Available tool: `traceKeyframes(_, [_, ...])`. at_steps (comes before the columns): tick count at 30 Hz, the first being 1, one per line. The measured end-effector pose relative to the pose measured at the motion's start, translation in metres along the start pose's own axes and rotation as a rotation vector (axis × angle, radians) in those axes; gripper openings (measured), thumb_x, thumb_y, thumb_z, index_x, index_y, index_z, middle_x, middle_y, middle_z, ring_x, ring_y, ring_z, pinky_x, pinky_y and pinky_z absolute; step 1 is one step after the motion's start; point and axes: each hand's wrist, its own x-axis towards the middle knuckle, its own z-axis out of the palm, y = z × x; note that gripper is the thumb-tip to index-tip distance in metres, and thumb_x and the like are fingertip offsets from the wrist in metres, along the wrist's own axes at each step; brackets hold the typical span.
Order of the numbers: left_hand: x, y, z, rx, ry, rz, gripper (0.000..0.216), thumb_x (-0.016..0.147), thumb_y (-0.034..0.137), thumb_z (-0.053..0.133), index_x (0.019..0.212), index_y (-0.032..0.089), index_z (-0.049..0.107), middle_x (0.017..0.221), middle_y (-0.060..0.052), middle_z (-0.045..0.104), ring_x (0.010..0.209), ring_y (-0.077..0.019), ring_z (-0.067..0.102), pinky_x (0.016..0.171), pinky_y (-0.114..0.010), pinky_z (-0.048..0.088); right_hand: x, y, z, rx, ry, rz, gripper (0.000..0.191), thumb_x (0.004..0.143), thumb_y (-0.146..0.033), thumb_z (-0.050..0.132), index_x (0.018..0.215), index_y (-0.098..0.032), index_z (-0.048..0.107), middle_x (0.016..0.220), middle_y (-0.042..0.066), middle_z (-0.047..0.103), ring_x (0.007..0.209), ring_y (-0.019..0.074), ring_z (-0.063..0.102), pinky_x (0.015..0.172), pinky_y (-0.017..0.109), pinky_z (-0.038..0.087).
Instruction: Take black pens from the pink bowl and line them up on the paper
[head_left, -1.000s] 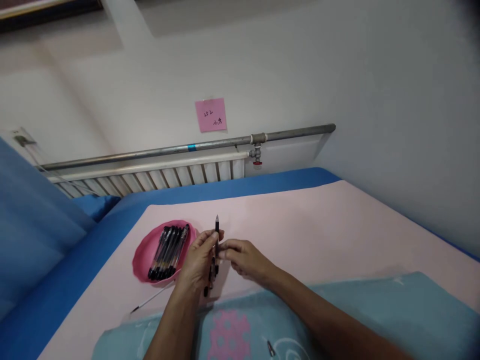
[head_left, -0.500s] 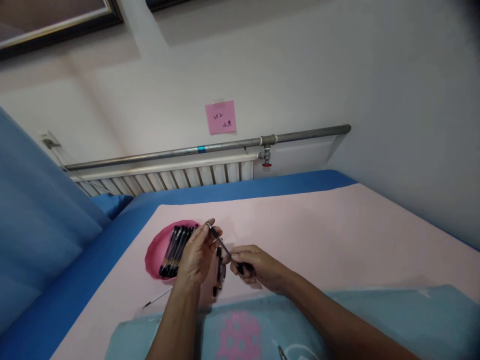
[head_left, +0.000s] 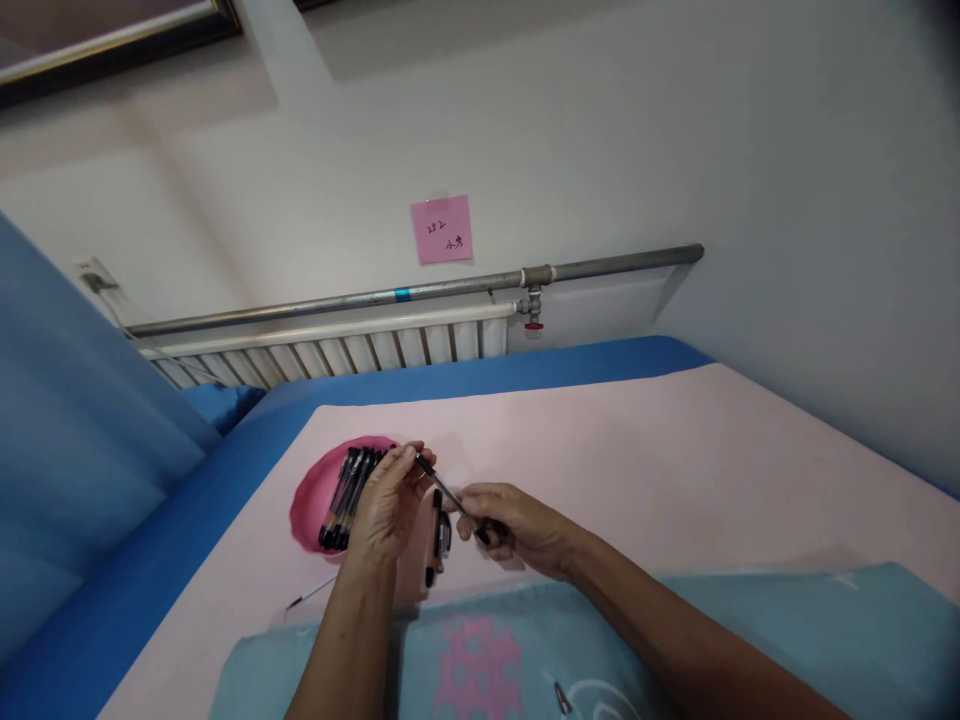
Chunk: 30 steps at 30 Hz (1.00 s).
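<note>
Pen [head_left: 435, 530]: slim, black, seemingly uncapped

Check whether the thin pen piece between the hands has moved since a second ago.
Yes. The thin pen piece stood upright beside the pink dish; now it slants from the left hand, by the dish's rim, down into the right hand.

Bedroom in a home, bed with blue fitted sheet [head_left: 525, 365] and pale pink cover [head_left: 637, 450], white ribbed radiator [head_left: 337, 355], grey metal heating pipe [head_left: 615, 263], plain white wall [head_left: 675, 130].
</note>
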Motion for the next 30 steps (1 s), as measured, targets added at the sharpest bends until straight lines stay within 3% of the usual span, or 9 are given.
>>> traceKeyframes(3, [0.0006,0.0002,-0.0009,-0.006,0.004,0.005,0.015,0.058,0.017,0.072,0.070,0.014,0.064,0.069,-0.001,0.065,0.066,-0.0114,0.062,0.061,-0.021,0.048,0.0004,0.0006,-0.0006,-0.002,-0.034,0.024,0.022,0.071,-0.033,0.056,0.078,-0.012,0.060,0.060,-0.001,0.054,0.041,0.0035,0.032,0.038,0.019,0.019])
traceKeyframes(7, [0.0014,-0.0006,-0.0027,0.009,0.020,-0.013,0.016,0.059,0.018,0.072,0.073,0.014,0.064,0.071,-0.001,0.066,0.067,-0.0111,0.062,0.061,-0.021,0.048,0.0013,0.0011,-0.0013,-0.029,0.062,-0.011,0.013,0.062,-0.023,0.065,0.067,-0.015,0.055,0.052,-0.006,0.049,0.043,0.0039,0.037,0.042,0.018,0.025])
traceKeyframes(12, [0.0015,-0.0010,-0.0037,0.009,0.014,-0.026,0.016,0.060,0.018,0.071,0.074,0.014,0.065,0.071,-0.002,0.066,0.066,-0.0105,0.062,0.059,-0.019,0.049,0.0023,0.0001,-0.0011,0.011,0.002,-0.002,0.023,0.071,-0.034,0.055,0.080,-0.013,0.060,0.063,-0.001,0.055,0.046,0.0051,0.038,0.040,0.019,0.024])
traceKeyframes(17, [0.0012,-0.0003,-0.0028,0.035,0.002,-0.036,0.017,0.060,0.019,0.071,0.076,0.013,0.066,0.070,-0.003,0.066,0.066,-0.0113,0.062,0.057,-0.019,0.049,0.0033,0.0004,-0.0008,-0.009,0.042,-0.034,0.013,0.064,-0.025,0.063,0.067,-0.013,0.057,0.054,-0.004,0.050,0.042,0.0035,0.034,0.041,0.018,0.024])
traceKeyframes(22, [0.0005,0.0001,-0.0013,0.038,-0.010,-0.037,0.017,0.060,0.019,0.071,0.075,0.013,0.066,0.069,-0.002,0.066,0.063,-0.0101,0.062,0.057,-0.018,0.049,0.0029,0.0019,-0.0015,0.014,-0.037,0.001,0.025,0.071,-0.033,0.056,0.083,-0.012,0.062,0.063,0.000,0.057,0.043,0.0044,0.037,0.040,0.019,0.024])
traceKeyframes(26, [-0.0006,0.0005,-0.0005,0.048,-0.003,-0.045,0.018,0.060,0.018,0.072,0.076,0.013,0.065,0.069,-0.003,0.066,0.063,-0.0101,0.062,0.057,-0.018,0.049,0.0035,0.0027,-0.0023,-0.009,-0.007,-0.026,0.013,0.065,-0.024,0.061,0.072,-0.013,0.059,0.055,-0.004,0.051,0.043,0.0034,0.036,0.040,0.018,0.023])
traceKeyframes(30, [0.0003,0.0009,-0.0016,0.048,0.001,-0.041,0.018,0.060,0.019,0.071,0.077,0.012,0.065,0.069,-0.003,0.066,0.063,-0.0099,0.062,0.058,-0.018,0.049,0.0035,0.0027,-0.0011,-0.017,-0.029,0.001,0.021,0.069,-0.029,0.058,0.081,-0.012,0.060,0.063,-0.001,0.055,0.044,0.0039,0.036,0.039,0.018,0.023])
